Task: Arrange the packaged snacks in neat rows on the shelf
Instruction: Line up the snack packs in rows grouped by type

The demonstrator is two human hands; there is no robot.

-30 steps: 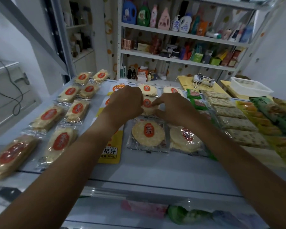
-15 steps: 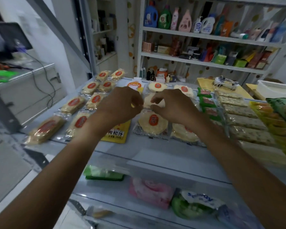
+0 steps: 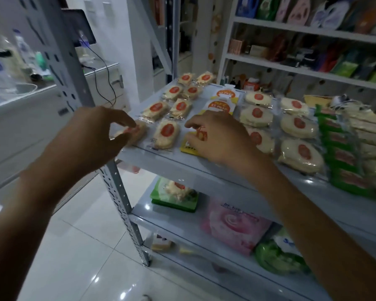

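Nearest to us our two bare forearms reach out over a white tiled floor [image 3: 74,246] toward the grey metal shelf [image 3: 182,161]. On the lower tiers below our arms we see a green packet [image 3: 174,196], a pink wrapped pack [image 3: 232,229] and a green bag [image 3: 276,257]. Our left hand [image 3: 91,135] hangs at the front left corner of the top tier with its fingers loosely curved and thumb and forefinger spread; the fingertips sit at the front-most oval cracker packet [image 3: 132,132] of the left rows, but motion blur keeps us from telling whether they touch or grip it. Our right hand [image 3: 217,137] lies over the near yellow juice pouch [image 3: 191,146], fingers bent downward, the forefinger and thumb drawn close at a small red and orange patch; whether it actually pinches the pouch we cannot tell. Between the hands lies another oval cracker packet [image 3: 166,133] with a red label, and behind it two rows of the same packets [image 3: 176,98] run back toward the far edge. Further yellow pouches [image 3: 223,101] lie behind our right hand. To the right of them two rows of round rice cracker packets [image 3: 297,127] with red labels run front to back, then a row of green wrapped bars [image 3: 343,161], then pale nougat-like bars [image 3: 369,131] at the frame edge. Beyond stands a white wall shelf [image 3: 308,51] with blurred bottles and boxes, and to the far left a grey counter [image 3: 41,101] with a black cable [image 3: 104,68].
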